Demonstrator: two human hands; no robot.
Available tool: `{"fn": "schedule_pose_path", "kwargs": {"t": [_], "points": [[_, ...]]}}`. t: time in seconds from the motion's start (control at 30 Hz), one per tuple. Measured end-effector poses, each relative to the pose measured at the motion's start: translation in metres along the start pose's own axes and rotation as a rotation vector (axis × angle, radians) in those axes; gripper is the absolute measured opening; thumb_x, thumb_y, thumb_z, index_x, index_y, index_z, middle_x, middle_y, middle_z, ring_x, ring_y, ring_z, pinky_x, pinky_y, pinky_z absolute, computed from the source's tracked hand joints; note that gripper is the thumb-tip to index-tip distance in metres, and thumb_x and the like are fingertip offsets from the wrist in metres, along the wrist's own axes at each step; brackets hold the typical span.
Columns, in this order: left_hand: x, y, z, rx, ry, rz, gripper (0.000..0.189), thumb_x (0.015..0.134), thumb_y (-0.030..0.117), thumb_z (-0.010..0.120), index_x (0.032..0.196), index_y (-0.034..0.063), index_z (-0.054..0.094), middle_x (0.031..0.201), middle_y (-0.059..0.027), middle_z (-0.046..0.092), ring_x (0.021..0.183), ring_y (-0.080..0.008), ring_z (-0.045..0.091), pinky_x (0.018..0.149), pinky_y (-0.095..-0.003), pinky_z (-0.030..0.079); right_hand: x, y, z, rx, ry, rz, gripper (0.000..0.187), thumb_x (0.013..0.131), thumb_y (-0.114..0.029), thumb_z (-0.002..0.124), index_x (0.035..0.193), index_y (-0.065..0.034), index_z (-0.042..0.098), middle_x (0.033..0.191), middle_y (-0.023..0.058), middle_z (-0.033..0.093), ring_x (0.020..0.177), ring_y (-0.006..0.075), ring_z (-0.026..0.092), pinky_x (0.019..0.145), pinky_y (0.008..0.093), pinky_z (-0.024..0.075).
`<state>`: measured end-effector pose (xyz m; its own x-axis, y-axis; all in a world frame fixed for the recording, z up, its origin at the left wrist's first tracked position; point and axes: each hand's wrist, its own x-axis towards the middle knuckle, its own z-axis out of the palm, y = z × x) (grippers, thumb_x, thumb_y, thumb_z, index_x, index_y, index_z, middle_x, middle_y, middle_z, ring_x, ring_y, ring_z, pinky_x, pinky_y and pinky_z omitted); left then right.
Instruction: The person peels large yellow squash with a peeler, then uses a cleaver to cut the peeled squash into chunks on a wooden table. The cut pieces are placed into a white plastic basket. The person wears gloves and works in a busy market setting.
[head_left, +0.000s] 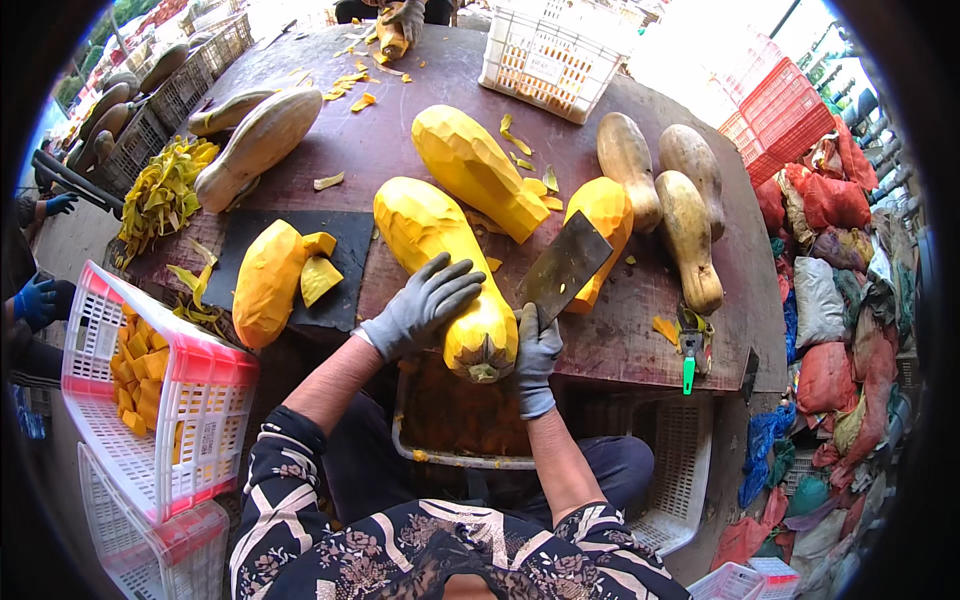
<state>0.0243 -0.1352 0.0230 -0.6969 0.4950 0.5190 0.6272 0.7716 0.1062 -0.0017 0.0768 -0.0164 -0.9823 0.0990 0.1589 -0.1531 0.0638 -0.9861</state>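
Observation:
A long peeled squash (431, 225) lies at the near table edge, its stem end towards me. My left hand (429, 304), in a grey glove, rests on its side with the fingers somewhat spread. My right hand (537, 352), gloved too, grips the handle of a cleaver (564, 266) just right of the stem end; the broad blade points up and away, partly over another peeled squash (600, 217). Behind lies one more peeled squash (472, 169). On a dark mat (349, 247) at the left are a peeled squash piece (268, 285) and cut chunks (320, 281).
Unpeeled squashes (690, 240) lie at the right, near a green-handled peeler (688, 367). Peelings (169, 187) are heaped at the left. A crate (202, 442) of squash cubes stands at lower left, a tub (465, 459) below the table edge. Other people work across the table and at far left.

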Motion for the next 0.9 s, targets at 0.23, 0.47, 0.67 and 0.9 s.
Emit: {"fn": "schedule_pose_path", "kwargs": {"t": [0.23,0.47,0.67,0.9], "points": [[0.016,0.010,0.017,0.160,-0.348,0.201,0.110,0.048,0.027,0.080,0.147,0.0101,0.035,0.152,-0.0077,0.039,0.142,-0.0271,0.035,0.118,-0.0492,0.026,-0.048,-0.003,-0.076,-0.125,-0.104,0.118,0.023,0.100,-0.022,0.057,0.093,-0.0022,0.067,0.080,0.0035,0.070,0.073,0.0104,0.066,0.059,0.0252,0.0527],[0.047,0.019,0.028,0.153,-0.476,0.172,0.094,0.060,0.024,0.079,0.143,0.0096,0.039,0.144,-0.0081,0.047,0.137,-0.0252,0.041,0.116,-0.0487,0.029,-0.090,-0.028,-0.138,-0.278,-0.268,0.237,0.026,0.099,-0.029,0.059,0.097,-0.0029,0.063,0.077,0.0043,0.068,0.067,0.0106,0.066,0.055,0.0242,0.0509],[0.073,0.024,0.029,0.040,-0.604,0.131,0.108,0.048,0.031,0.090,0.142,0.0116,0.040,0.142,-0.0075,0.047,0.137,-0.0269,0.040,0.117,-0.0496,0.027,-0.118,-0.037,-0.155,-0.348,-0.321,0.456,0.029,0.099,-0.029,0.057,0.115,-0.0052,0.063,0.068,0.0032,0.062,0.055,0.0105,0.060,0.048,0.0267,0.0461],[0.109,0.029,0.044,0.153,-0.739,0.098,0.114,0.045,0.041,0.094,0.141,0.0101,0.042,0.133,-0.0092,0.054,0.130,-0.0270,0.047,0.115,-0.0483,0.028,-0.106,-0.024,-0.156,-0.275,-0.255,0.597,0.031,0.099,-0.030,0.055,0.118,-0.0063,0.062,0.068,0.0040,0.062,0.054,0.0113,0.060,0.047,0.0276,0.0469]]}}
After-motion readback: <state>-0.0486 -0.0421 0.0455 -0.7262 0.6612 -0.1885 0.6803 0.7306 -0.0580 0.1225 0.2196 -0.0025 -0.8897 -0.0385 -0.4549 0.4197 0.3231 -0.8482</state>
